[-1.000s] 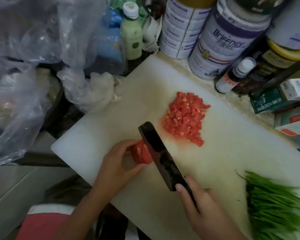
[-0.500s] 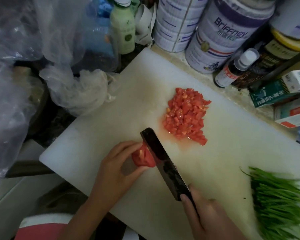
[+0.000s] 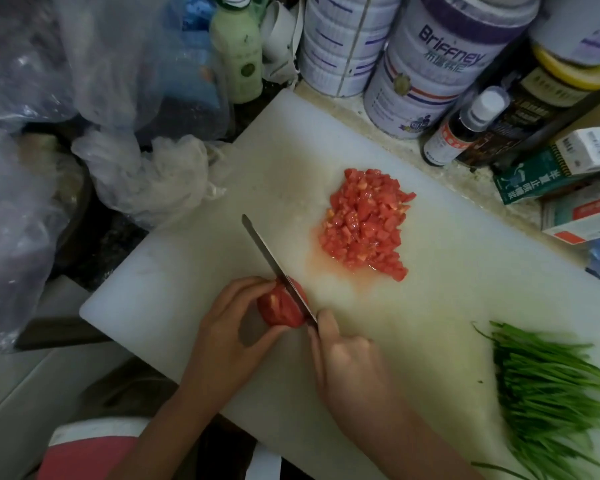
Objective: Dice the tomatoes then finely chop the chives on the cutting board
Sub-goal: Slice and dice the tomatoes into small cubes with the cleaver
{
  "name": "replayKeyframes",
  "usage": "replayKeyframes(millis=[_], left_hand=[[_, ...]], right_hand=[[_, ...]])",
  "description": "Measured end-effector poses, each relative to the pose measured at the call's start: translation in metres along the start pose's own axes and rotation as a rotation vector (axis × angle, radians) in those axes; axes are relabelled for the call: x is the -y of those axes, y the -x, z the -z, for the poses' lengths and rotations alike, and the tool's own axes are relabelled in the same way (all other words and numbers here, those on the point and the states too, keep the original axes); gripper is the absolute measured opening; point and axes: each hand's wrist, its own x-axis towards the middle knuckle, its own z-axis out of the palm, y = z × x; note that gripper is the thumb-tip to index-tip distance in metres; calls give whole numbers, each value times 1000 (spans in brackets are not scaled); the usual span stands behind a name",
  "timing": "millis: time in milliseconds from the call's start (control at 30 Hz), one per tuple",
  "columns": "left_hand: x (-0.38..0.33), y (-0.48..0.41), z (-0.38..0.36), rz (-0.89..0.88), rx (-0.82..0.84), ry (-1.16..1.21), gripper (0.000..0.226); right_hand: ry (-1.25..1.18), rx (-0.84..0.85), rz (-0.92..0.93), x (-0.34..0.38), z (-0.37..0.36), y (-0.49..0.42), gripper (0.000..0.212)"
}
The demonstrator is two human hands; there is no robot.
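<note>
Cutting board [image 3: 458, 306], white, lies skewed, long axis about 10 to 4 o'clock. Knife [image 3: 269, 256] is seen spine-up, long axis 11 to 5 o'clock, tip toward 11 and handle end buried in the right hand [image 3: 352, 363]. That hand is wrapped closed round the handle, with one digit pressed up by the blade's heel. The blade sits in the tomato piece [image 3: 279, 311], near the board's front edge at 7 o'clock of centre. Left hand [image 3: 227, 329] steadies the piece, curled fingers and thumb pinching it from the 8 o'clock side. Diced tomato [image 3: 364, 223] is heaped mid-board, at 1 o'clock of the piece and well apart, in a wet patch. Chives [image 3: 548, 393] are uncut at the board's 4 o'clock end, stalks running roughly 11 to 5. Bare board lies between heap and chives, and beyond the knife tip. The far edge is crowded by tins [image 3: 426, 74] and bottles [image 3: 465, 129]; plastic bags [image 3: 146, 174] press on the 10 o'clock edge.
</note>
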Motion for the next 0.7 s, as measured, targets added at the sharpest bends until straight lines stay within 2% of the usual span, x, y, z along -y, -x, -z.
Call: replayKeyframes(millis=[133, 233, 300, 433, 533, 700], left_hand=[[-2, 0, 1, 15, 10, 36, 44], [-3, -2, 2, 7, 18, 52, 44], [-3, -4, 2, -8, 23, 48, 43], [-4, -3, 3, -33, 22, 22, 42], [-4, -2, 4, -40, 29, -1, 43], [-2, -3, 4, -4, 41, 27, 44]], right_hand=[[17, 36, -104, -13, 1, 33, 25], [-102, 90, -153, -17, 5, 43, 32], [-258, -66, -61, -17, 2, 25, 34], [-380, -185, 49, 1, 9, -12, 27], [-351, -141, 58, -4, 4, -7, 27], [-229, -91, -64, -22, -4, 44, 28]])
